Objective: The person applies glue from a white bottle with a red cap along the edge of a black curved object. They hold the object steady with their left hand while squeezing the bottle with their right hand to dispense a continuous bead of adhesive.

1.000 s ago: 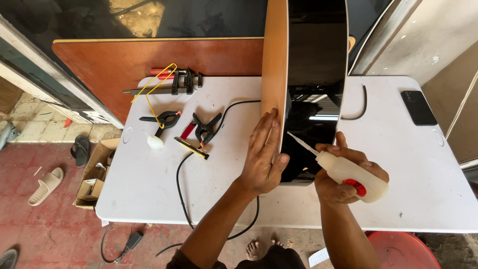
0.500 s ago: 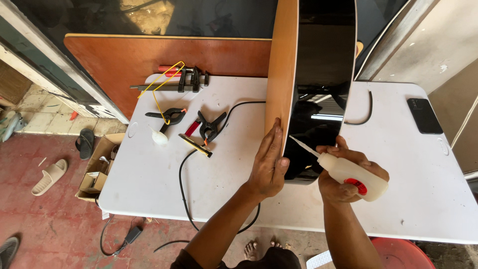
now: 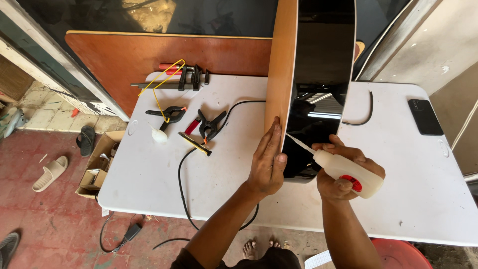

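My left hand lies flat against the wooden side of a tall curved panel that stands upright on the white table. The panel's inner face is glossy black. My right hand grips a white squeeze bottle with a red mark. Its long thin nozzle points at the panel's front edge, just beside my left fingertips.
Spring clamps, a bar clamp, a small white bottle and a black cable lie on the table's left half. A dark phone lies at the right. A brown board leans behind. A cardboard box and sandals are on the floor.
My left hand has slid slightly up and closer to the panel's edge. The bottle's nozzle stays at the edge, and the view has shifted a little.
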